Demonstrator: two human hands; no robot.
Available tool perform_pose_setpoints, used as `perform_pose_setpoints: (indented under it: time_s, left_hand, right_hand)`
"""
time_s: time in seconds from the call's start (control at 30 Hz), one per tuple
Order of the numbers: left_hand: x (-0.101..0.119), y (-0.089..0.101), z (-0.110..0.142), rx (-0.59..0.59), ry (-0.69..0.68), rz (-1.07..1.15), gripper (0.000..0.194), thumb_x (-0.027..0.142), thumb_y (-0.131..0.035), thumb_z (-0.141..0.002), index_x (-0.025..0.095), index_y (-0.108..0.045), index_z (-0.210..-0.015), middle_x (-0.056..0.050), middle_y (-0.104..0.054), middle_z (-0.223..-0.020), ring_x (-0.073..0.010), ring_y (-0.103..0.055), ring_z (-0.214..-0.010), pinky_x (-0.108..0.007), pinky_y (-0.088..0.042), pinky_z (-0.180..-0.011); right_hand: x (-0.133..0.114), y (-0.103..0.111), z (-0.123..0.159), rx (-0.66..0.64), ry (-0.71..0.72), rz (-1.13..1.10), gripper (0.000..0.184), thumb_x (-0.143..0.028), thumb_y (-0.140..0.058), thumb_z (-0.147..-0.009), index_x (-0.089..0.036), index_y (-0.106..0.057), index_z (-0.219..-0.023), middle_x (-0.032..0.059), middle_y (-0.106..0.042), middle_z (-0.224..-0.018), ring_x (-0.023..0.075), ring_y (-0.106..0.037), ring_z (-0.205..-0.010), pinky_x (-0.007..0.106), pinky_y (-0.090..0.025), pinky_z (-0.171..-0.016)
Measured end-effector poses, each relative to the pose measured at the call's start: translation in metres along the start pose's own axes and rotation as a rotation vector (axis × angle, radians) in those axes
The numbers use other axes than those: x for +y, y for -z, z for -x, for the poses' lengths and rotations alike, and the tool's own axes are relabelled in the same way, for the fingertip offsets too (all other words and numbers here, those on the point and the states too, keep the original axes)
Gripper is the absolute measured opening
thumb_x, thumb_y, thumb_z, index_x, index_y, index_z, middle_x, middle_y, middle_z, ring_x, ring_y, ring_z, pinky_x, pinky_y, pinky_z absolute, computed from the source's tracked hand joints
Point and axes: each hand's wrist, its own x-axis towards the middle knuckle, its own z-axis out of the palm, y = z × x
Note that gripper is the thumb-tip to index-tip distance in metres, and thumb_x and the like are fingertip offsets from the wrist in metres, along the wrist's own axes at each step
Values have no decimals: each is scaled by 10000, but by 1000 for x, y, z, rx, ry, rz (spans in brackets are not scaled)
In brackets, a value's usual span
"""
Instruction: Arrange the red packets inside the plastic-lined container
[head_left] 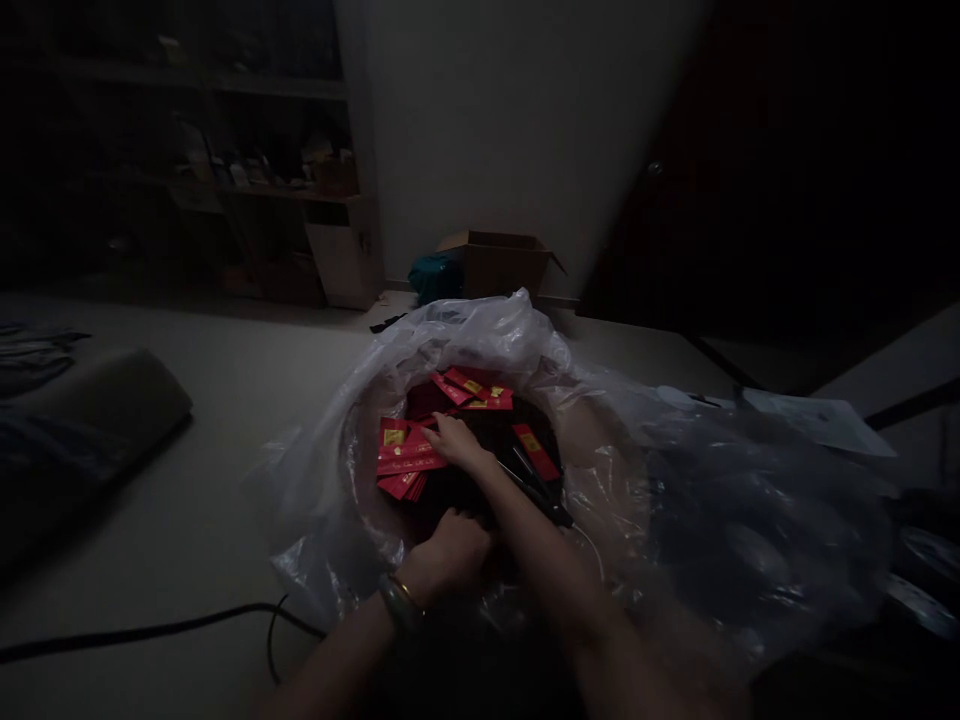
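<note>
A large clear plastic bag (480, 325) lies spread open in front of me, with dark, unclear contents and several red packets with gold print (411, 460) inside. My right hand (457, 442) reaches across to the left packets, its fingers stretched out and touching their upper edge. Nearer to me, my left hand (454, 545) is curled low among the dark contents, a bracelet at its wrist; whatever its fingers hold is hidden. More red packets (476, 388) lie at the far side. One single red packet (536, 452) is to the right, beside a dark thin tool with a black handle (556, 512).
A cardboard box (506, 262) and a teal bundle (435, 278) stand against the wall. Shelves (277, 190) hold small items at the left. A black cable (165, 622) crosses the floor. Clear plastic (765, 530) spreads to the right. The room is dim.
</note>
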Motion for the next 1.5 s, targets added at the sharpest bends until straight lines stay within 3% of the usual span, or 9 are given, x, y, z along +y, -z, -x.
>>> perform_pose_setpoints:
  time_s: [0.17, 0.27, 0.4, 0.63, 0.77, 0.93, 1.17, 1.4, 1.5]
  left_hand:
    - [-4, -4, 0, 9, 32, 46, 353, 281, -566, -788, 149, -617, -1111, -152, -640, -1113, -326, -559, -1043, -467, -414, -918]
    - [-7, -6, 0, 26, 35, 50, 379, 277, -567, -785, 146, -600, -1139, -154, -629, -1131, -328, -550, -1054, -471, -404, -929]
    - [-10, -5, 2, 7, 20, 39, 503, 364, -634, -737, 168, -560, -1195, -144, -596, -1183, -324, -546, -1064, -469, -421, -918]
    - [-18, 4, 6, 85, 53, 157, 571, 468, -683, -691, 242, -553, -1200, -83, -623, -1110, -277, -594, -1000, -382, -453, -875]
    - [-21, 10, 6, 106, 49, 252, 586, 482, -675, -695, 245, -536, -1212, -66, -620, -1126, -243, -601, -1004, -324, -456, -874]
    - [-19, 8, 9, -16, 121, 111, 599, 384, -686, -660, 247, -521, -1219, -95, -618, -1139, -281, -603, -1016, -399, -456, -895]
    - [-16, 8, 12, -83, 186, 62, 647, 325, -736, -564, 219, -536, -1170, -125, -582, -1201, -324, -564, -1086, -447, -451, -922]
    - [-33, 8, 18, -75, 206, 213, 649, 394, -737, -564, 184, -565, -1154, -116, -615, -1164, -293, -603, -1021, -380, -489, -887]
    - [-39, 4, 20, -59, 188, 191, 522, 285, -657, -658, 159, -576, -1158, -130, -626, -1157, -277, -608, -1031, -365, -476, -907]
  right_hand:
    - [-17, -16, -29, -94, -99, -2, 363, -370, -498, -879, -96, -649, -1062, 226, -632, -1148, 353, -534, -1149, 448, -407, -902]
    - [-16, -18, -28, -122, -74, -76, 241, -276, -621, -776, -122, -685, -950, 153, -687, -1044, 300, -612, -1022, 356, -446, -832]
    - [-1, -8, -14, -103, 5, -241, 227, -261, -551, -813, -153, -665, -977, 38, -702, -939, 174, -638, -867, 224, -459, -708]
    - [53, 14, 45, 335, 156, -702, 232, -314, -511, -798, -166, -581, -964, 43, -647, -968, 172, -589, -906, 272, -454, -814]
    - [69, 9, 87, 479, 62, -684, 247, -356, -449, -852, -184, -538, -1005, 63, -626, -995, 186, -578, -940, 295, -450, -847]
    - [65, -10, 124, 571, 6, -603, 232, -354, -391, -895, -189, -503, -1014, 75, -635, -950, 191, -608, -886, 296, -475, -796]
    - [58, -34, 144, 477, 214, -455, 208, -256, -394, -920, -204, -525, -1073, 77, -669, -1030, 179, -643, -947, 287, -489, -827]
    - [65, -40, 144, 324, 180, -296, 393, -66, -428, -796, -194, -516, -1157, 68, -648, -1042, 182, -624, -957, 303, -486, -851]
    - [65, -39, 145, 251, 161, -245, 461, -22, -425, -753, -205, -531, -1163, 72, -604, -1091, 174, -600, -983, 292, -476, -869]
